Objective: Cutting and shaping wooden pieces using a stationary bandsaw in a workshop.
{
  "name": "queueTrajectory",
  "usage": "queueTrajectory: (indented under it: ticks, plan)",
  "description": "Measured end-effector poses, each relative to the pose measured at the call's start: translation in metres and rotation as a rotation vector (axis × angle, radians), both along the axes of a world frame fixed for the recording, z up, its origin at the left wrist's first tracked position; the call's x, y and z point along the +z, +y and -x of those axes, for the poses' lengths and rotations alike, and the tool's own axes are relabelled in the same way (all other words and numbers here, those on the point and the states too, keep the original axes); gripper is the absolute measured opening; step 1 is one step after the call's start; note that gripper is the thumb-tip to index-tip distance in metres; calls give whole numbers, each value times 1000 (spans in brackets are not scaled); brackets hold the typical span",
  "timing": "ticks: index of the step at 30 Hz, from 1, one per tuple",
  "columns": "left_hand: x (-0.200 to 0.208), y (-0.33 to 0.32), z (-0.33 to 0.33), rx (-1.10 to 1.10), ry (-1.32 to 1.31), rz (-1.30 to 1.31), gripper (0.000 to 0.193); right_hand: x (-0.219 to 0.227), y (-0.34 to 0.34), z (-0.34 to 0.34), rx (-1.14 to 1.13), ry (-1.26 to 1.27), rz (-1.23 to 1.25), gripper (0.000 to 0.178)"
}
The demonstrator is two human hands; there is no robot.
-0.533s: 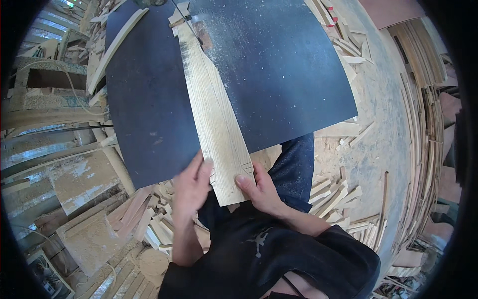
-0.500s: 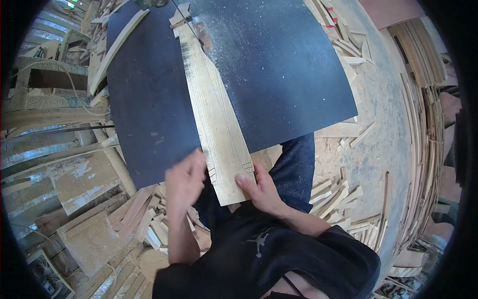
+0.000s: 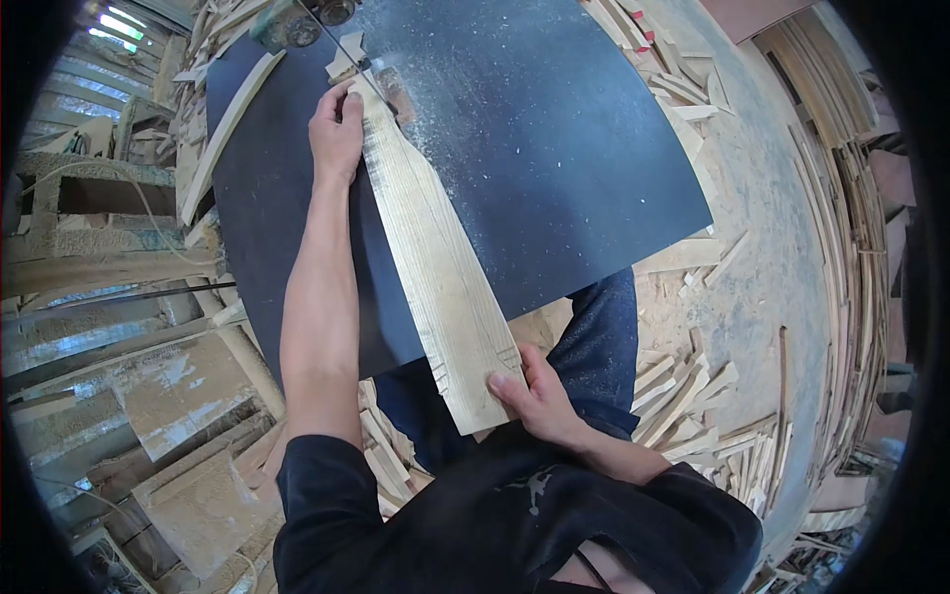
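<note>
A long, pale wooden board (image 3: 430, 257) lies lengthwise on a dark saw table (image 3: 564, 148), its near end overhanging the front edge. Short pencil-like marks line both its sides close to that end. My right hand (image 3: 539, 396) grips the near right corner, thumb on top and fingers underneath. At the far end, my left hand (image 3: 336, 129) is closed on the board's left edge, fingers curled, close to a thin saw blade (image 3: 346, 51). The blade meets the wood where its right side is cut to a curve. A small wood piece (image 3: 344, 61) sits just past my left fingers.
A curved wooden strip (image 3: 230, 129) rests along the table's left edge. Scrap pieces (image 3: 683, 396) are piled on the floor at right, and long planks (image 3: 851, 247) are stacked farther right. Sawdust is scattered over the table beside the blade.
My left hand has gone from the board's near left edge up to its far end by the blade. The right hand keeps its grip, and the board sits slightly lower in view.
</note>
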State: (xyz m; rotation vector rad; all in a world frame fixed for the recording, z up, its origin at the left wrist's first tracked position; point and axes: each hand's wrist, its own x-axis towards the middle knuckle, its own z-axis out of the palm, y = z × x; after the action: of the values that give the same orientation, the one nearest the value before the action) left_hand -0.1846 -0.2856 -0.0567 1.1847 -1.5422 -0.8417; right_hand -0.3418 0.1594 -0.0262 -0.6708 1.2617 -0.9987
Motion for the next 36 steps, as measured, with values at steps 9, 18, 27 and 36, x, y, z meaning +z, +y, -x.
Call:
queueTrajectory:
  ticks: [9,18,27,36]
  plan:
    - [11,-7,10,86,-55,-26,34,-4,-21,-1,3,-81,-70,56]
    - [7,-18,11,101,-48,-15,36,-2,-31,-3,-50,-143,-65,56]
    - [-1,-6,4,43,-25,33,33,-3,-13,-3,-16,-149,-80,60]
    - [11,-16,12,87,-51,-18,33,-3,-31,0,-58,-239,-60,72]
